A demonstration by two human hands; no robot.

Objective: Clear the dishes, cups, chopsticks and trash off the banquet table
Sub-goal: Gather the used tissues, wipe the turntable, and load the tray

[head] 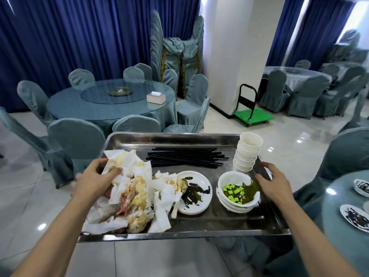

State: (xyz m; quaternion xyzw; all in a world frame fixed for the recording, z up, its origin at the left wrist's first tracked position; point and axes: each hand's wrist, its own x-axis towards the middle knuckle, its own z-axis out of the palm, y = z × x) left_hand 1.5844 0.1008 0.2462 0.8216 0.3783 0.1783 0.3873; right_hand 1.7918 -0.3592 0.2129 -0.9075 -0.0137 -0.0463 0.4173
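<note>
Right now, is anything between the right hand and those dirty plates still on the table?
Nothing visible blocks the way. The right hand grips the metal tray's right rim; the two dirty plates lie on the table to its right, with only open air between.

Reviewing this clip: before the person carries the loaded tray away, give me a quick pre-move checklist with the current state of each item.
1. Left hand gripping the steel tray: cannot tell; its fingers lie on the soiled napkins at the left rim.
2. Right hand on the right rim: ok, fingers curled over the edge.
3. Paper cup stack stable: not ok, it leans.
4. Chopsticks contained: ok, lying flat inside the tray.
5. Bowl stack seated: ok, with green leftovers in the top bowl.
6. Table cleared: not ok, dirty plates remain on it.
</note>
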